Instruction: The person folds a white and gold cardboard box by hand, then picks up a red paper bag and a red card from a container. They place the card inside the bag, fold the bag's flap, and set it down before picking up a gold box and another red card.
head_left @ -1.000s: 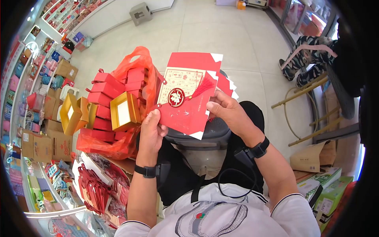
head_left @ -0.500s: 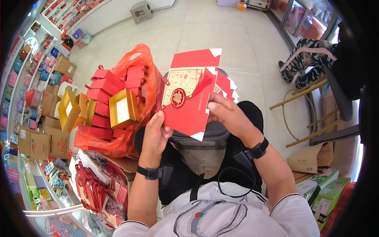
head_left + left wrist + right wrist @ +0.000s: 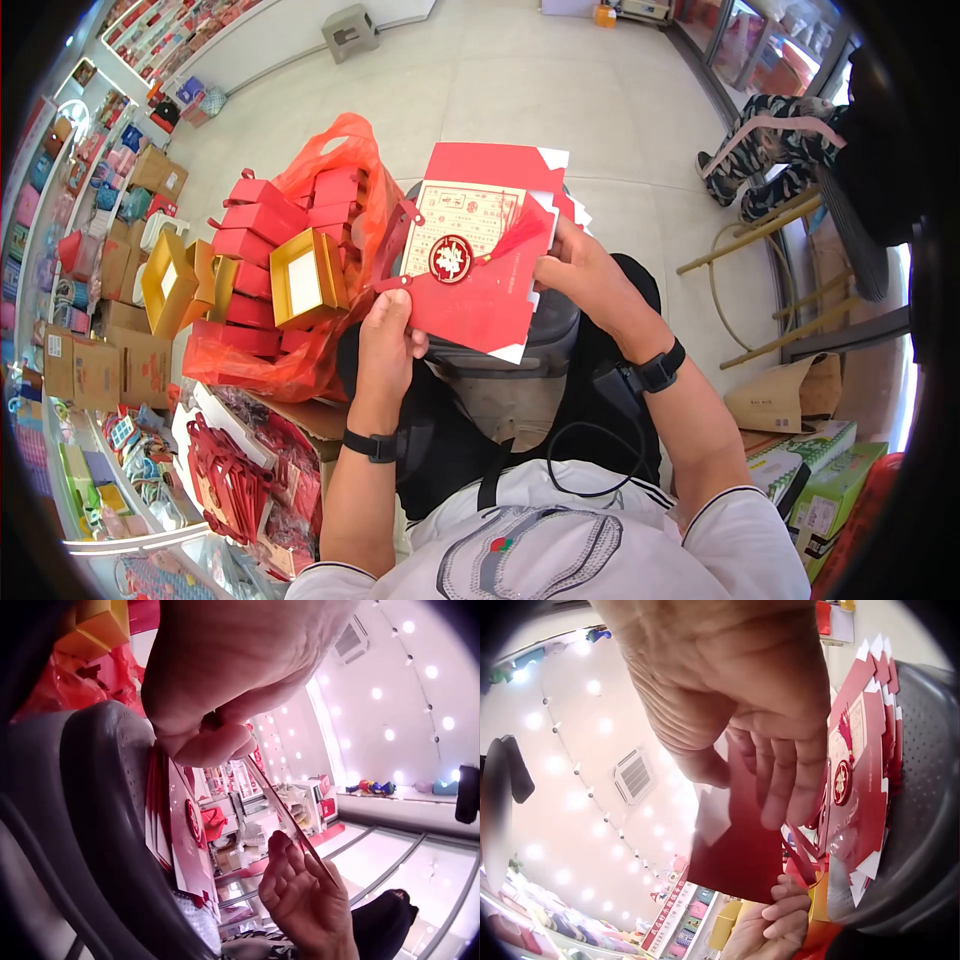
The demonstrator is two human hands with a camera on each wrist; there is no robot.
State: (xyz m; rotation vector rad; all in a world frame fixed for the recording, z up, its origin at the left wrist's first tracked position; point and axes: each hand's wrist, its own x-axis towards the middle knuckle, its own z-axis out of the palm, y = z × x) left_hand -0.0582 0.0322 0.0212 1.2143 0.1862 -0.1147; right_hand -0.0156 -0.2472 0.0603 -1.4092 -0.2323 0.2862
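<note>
Both hands hold a flat red gift box blank over the stool. It carries a cream printed panel, a round medallion, a red tassel and white corner tabs, with small riveted straps along its left side. My left hand pinches its lower left corner between thumb and fingers. At the right edge, my right hand grips it with the thumb on the near face. Seen from the right wrist, the fingers lie behind the blank. More flat blanks lie stacked on the grey plastic stool beneath.
To the left stands an orange-red plastic bag full of red boxes, with open gold boxes on top. Red strapped pieces fill a carton below it. A seated person's legs are at the right, near a paper bag.
The held blank has shifted slightly down and right and now covers more of the stack behind it. The right hand's fingers have moved a little along its right edge.
</note>
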